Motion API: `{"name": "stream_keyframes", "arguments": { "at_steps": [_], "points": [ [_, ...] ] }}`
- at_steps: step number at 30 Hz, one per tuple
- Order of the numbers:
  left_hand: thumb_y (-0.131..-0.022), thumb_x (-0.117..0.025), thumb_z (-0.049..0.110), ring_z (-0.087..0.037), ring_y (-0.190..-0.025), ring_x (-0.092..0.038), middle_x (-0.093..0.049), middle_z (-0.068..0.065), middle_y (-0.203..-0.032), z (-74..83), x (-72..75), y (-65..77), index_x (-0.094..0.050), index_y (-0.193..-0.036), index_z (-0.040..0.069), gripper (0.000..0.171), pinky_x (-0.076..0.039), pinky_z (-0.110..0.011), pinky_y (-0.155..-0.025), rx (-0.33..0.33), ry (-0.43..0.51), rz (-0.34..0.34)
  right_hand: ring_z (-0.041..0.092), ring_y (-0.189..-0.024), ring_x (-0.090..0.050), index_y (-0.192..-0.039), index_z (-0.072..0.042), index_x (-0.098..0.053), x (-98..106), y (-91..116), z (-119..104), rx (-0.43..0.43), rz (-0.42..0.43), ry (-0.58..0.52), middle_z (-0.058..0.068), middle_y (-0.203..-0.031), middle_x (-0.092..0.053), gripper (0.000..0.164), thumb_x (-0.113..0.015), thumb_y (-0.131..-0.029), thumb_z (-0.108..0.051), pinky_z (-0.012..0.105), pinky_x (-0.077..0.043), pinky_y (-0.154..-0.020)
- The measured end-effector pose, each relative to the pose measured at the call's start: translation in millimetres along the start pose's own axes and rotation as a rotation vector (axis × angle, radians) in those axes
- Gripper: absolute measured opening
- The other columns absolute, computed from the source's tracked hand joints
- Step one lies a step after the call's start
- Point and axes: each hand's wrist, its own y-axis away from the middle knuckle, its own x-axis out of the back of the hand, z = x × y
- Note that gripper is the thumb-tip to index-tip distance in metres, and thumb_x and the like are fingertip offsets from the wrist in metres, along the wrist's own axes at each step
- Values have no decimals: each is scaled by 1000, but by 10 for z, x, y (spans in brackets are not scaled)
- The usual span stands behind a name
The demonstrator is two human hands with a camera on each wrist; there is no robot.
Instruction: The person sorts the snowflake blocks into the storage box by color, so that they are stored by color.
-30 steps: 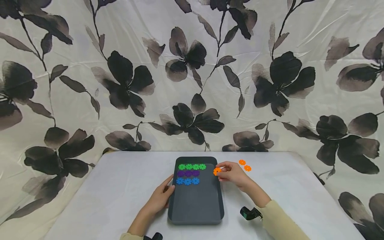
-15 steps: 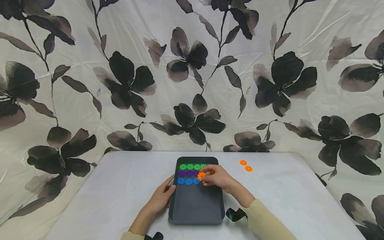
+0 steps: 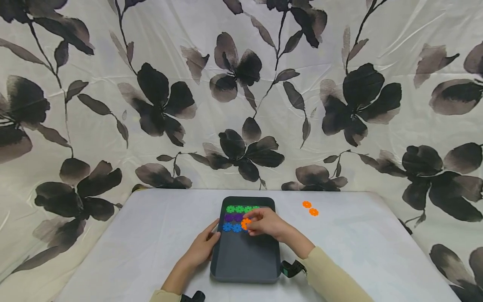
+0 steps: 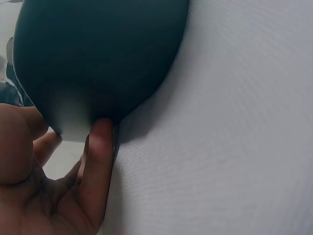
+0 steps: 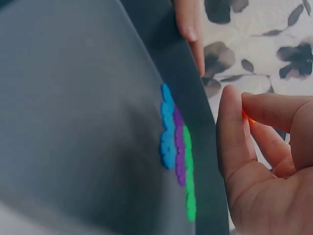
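Between thumb and fingers, my right hand (image 3: 269,222) pinches an orange flower-shaped disc (image 3: 245,223) above the dark grey tray (image 3: 247,262). Only an orange sliver of it shows through the fingers in the right wrist view. Rows of green discs (image 3: 239,209), purple discs (image 3: 234,217) and blue discs (image 3: 232,227) lie at the tray's far end. The held disc and the hand partly cover the right ends of these rows. At the tray's left side, my left hand (image 3: 200,247) holds the wall, with thumb and fingers against it in the left wrist view.
Two more orange discs (image 3: 310,208) lie on the white tabletop (image 3: 339,243), right of the tray. Behind the table hangs a floral cloth (image 3: 241,105). A dark wrist camera (image 3: 292,268) sits under the right forearm, close to the tray's right edge.
My right hand has carried the orange disc leftward from the tray's right edge to over the blue and purple rows. My left hand stays at the tray's left side.
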Motion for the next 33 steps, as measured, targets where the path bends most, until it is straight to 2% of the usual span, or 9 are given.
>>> {"name": "stream_keyframes", "arguments": {
  "at_steps": [5, 9, 12, 19, 28, 33],
  "points": [
    [-104, -49, 25, -22, -68, -53, -54, -13, -101, 8, -4, 0, -34, -152, 21, 51, -49, -35, -51, -1, -1, 10, 17, -68, -66, -120, 9, -60, -77, -83, -105, -2, -21, 13, 13, -84, -59, 33, -66, -88, 3, 40, -56, -73],
    [-103, -49, 26, -22, -70, -53, -54, -13, -101, 11, -9, 6, -34, -152, 19, 52, -49, -35, -52, -12, -5, -3, 18, -67, -66, -120, 9, -60, -139, -171, -73, -25, -38, -14, 14, -84, -60, 34, -66, -88, 4, 42, -55, -76],
    [-103, -50, 27, -22, -72, -53, -54, -14, -102, 5, -11, 14, -34, -153, 19, 53, -50, -35, -52, -14, -1, -15, 17, -65, -65, -122, 11, -58, -202, -233, -30, -38, -46, -25, 14, -82, -62, 36, -65, -87, 5, 41, -56, -76],
    [-103, -51, 24, -22, -73, -55, -54, -15, -102, -7, 0, 29, -33, -153, 16, 54, -51, -36, -53, -36, 41, -28, 17, -62, -64, -115, 8, -63, -348, -347, 54, -46, -49, -18, 14, -78, -66, 32, -67, -84, 8, 40, -57, -72],
    [-103, -51, 24, -22, -75, -55, -54, -16, -104, -13, 15, 12, -31, -153, 14, 56, -53, -36, -55, -49, 59, -57, 16, -59, -64, -107, 6, -67, -425, -417, 119, -74, -42, -8, 15, -76, -67, 26, -70, -82, 10, 35, -57, -64],
    [-104, -49, 18, -24, -78, -56, -53, -19, -105, 82, 21, 77, -29, -153, 9, 54, -52, -37, -56, -40, 66, -64, 16, -58, -65, -107, 5, -67, -475, -420, 163, -99, -61, -9, 17, -79, -68, 27, -71, -81, 10, 34, -57, -62]
  ]
}}
